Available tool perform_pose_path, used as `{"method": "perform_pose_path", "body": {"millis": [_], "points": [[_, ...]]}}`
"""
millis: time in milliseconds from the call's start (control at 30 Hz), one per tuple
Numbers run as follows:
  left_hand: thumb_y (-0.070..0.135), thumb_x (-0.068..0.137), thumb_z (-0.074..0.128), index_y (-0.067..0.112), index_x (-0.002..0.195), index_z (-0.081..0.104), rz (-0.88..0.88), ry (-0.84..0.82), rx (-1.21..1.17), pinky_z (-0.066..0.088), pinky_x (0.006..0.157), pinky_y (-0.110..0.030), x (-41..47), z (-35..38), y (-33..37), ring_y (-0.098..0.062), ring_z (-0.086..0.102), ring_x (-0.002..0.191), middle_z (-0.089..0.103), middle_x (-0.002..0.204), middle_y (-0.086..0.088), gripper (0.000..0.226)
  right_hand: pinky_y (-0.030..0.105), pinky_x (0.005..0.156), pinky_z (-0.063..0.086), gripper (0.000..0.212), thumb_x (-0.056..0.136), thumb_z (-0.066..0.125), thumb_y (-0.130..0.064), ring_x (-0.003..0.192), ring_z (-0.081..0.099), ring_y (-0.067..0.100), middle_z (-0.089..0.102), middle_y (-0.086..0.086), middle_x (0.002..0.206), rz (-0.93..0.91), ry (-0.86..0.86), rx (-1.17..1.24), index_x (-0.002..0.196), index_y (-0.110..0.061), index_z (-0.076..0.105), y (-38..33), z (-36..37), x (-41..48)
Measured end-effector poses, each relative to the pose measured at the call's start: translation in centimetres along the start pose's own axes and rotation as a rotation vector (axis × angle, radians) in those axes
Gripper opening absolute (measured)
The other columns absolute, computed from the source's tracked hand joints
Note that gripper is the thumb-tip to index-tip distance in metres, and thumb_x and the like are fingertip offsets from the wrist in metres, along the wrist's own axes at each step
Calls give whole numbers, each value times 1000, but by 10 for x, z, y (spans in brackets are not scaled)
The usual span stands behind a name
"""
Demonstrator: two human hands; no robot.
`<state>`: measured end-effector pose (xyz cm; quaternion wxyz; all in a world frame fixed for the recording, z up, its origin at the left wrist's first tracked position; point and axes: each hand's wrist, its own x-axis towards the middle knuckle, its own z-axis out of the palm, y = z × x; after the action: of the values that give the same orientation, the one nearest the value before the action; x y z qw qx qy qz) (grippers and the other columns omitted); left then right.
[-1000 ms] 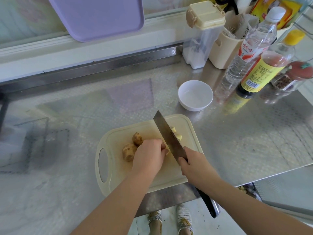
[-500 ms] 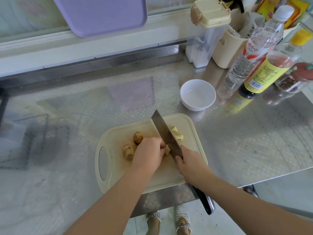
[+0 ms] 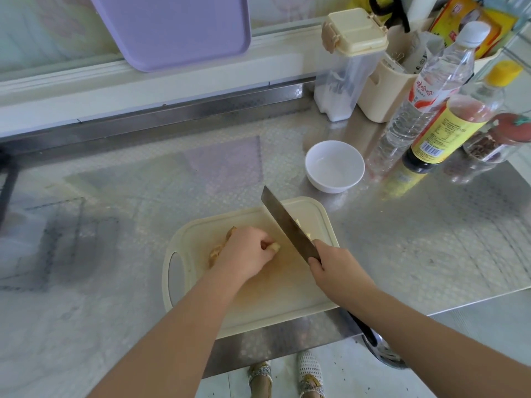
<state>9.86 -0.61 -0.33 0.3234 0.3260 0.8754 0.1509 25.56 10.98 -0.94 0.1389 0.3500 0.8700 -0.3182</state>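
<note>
Left hand (image 3: 244,254) rests at the middle of the cutting board (image 3: 287,305), fingers curled over the ginger (image 3: 217,252), pinning it down. Knife (image 3: 287,225) stands just right of the ginger, its tip toward the board's far edge. Cut slices (image 3: 309,235) lie beyond the blade. Right hand (image 3: 336,271), at the board's right side, is wrapped firmly round the handle. Advised: tuck fingertips back, drop the blade straight, and cut thin.

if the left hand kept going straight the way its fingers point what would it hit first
Most likely the knife blade held by the right hand: the left hand, pinching a ginger piece, points toward it, though depth is unclear.
</note>
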Motion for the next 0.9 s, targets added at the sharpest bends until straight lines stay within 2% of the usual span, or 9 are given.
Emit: {"method": "perform_pose_path", "body": {"millis": [67,133,200,267,333,433,600,900], "points": [[36,94,60,30,118,71,2,8,-7,49,94,-31,2,-2,-1,-16,62,107,71,112,6,26,37,60,55,12,103,41,-26,66,61,19,60,3,77,-5,-2,13,103,-19,51,-1,-1,-1],[30,93,63,25,118,71,-3,58,-40,47,84,-23,1,0,-2,-12,63,102,71,112,5,26,40,63,57,13,103,41,-26,67,62,22,61,4,77,-6,-9,27,103,-18,52,-3,-2,-3],[32,90,67,24,109,72,-26,115,-92,42,70,-18,-1,3,-3,-8,63,93,72,105,7,21,44,65,57,13,103,41,-26,68,62,24,61,5,78,-8,-9,29,100,-18,51,-7,-1,-6],[37,88,69,27,100,73,-45,151,-105,39,63,-19,-2,6,-3,-7,62,89,71,97,11,16,42,61,55,12,103,41,-27,66,60,23,59,4,76,-21,5,18,97,-20,48,-10,1,-8],[39,86,70,29,95,72,-60,168,-106,46,69,-25,-2,8,-2,-8,64,90,71,93,12,14,39,57,51,13,103,40,-29,63,57,21,57,2,74,-35,22,2,96,-21,47,-12,3,-11],[36,86,71,25,93,72,-59,185,-112,54,80,-36,-4,11,0,-13,64,90,71,90,8,13,41,61,56,15,103,39,-30,65,59,20,58,1,74,-31,33,7,99,-20,49,-17,8,-13],[35,87,70,25,97,73,-37,241,-82,54,75,-29,-9,14,2,-9,63,83,70,89,8,14,44,69,60,16,103,39,-32,69,63,18,60,-1,76,1,41,21,103,-22,51,-21,15,-9],[31,89,68,22,102,73,-39,232,-105,50,76,-25,-11,14,3,-11,64,86,71,93,6,16,43,71,60,18,103,38,-33,72,64,20,61,0,80,-5,46,0,109,-22,52,-21,21,-8]]}}
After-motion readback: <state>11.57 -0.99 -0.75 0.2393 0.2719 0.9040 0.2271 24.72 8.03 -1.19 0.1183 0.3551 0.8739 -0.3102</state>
